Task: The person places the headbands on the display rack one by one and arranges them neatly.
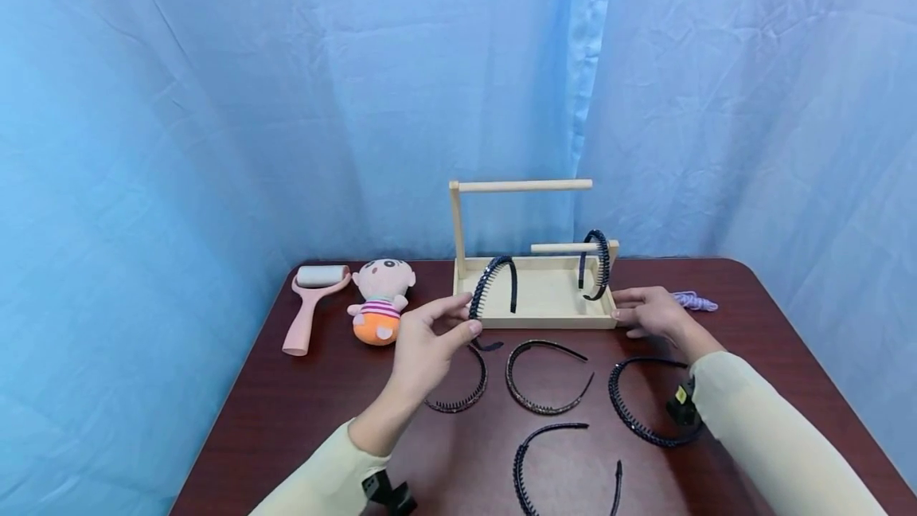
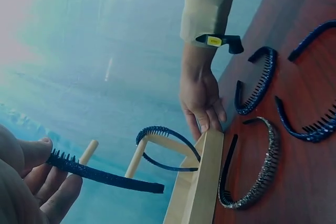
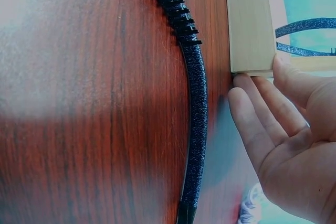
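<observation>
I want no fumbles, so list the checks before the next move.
1. Left hand grips a dark, curved, toothed headband: ok.
2. Right hand touches the pale wooden tray-based rack: ok.
3. Rack held firmly: cannot tell; force doesn't show.
4. Upper round pale wooden rod free of headbands: ok.
5. Lower round pale wooden rod free: not ok; a second dark, curved, toothed headband hangs there.

Behind the left hand (image 1: pixel 427 341), a pale cream long sleeve of plain cloth (image 1: pixel 329 474) ends near the wrist, with a small black boxy wrist device (image 1: pixel 389 494) on its inner side. Behind the right hand (image 1: pixel 659 314), a matching cream cloth sleeve (image 1: pixel 774 428) carries a second black boxy device (image 2: pixel 233 43) with a yellow rectangular label (image 2: pixel 214 41) whose dark marks are unreadable.
</observation>
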Tool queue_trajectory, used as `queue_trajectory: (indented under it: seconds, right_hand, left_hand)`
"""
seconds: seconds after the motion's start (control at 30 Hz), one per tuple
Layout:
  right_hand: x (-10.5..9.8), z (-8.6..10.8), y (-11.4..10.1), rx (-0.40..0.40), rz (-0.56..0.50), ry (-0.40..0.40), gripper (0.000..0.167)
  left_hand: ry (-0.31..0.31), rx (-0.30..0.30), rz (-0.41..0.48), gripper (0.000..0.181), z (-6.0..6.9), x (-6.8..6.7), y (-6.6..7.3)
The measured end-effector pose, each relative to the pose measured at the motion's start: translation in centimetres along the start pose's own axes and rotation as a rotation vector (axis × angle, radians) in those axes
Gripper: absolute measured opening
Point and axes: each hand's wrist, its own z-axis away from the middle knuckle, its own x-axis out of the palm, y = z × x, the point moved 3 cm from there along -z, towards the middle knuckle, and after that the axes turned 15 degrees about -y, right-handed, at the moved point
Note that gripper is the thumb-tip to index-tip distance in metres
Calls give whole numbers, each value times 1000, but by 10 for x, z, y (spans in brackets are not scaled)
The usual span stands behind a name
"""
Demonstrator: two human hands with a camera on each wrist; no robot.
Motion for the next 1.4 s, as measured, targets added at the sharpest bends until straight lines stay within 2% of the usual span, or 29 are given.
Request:
queue_trajectory:
  seconds: [0.2, 0.53, 0.77, 0.93, 1.2, 1.4]
  right_hand:
    - [-3, -3, 3, 10, -6, 14, 57]
    - [-3, -5, 5, 13, 2, 29, 57]
    - [-1, -2, 2, 21, 21, 39, 55]
    - [-1, -3, 1, 21, 10, 39, 55]
    - [-3, -4, 0, 7, 0, 29, 56]
    - [-2, -2, 2, 8, 1, 31, 56]
  left_hand:
    - [1, 9, -2, 39, -32, 11, -7]
    - [-18, -104, 154, 37, -78, 28, -21]
    - [-47, -139, 196, 37, -104, 48, -22]
    - [-44, -152, 209, 36, -118, 64, -26]
    - [-4, -210, 134, 33, -140, 95, -40]
    - [-9, -243, -3, 32, -150, 118, -46]
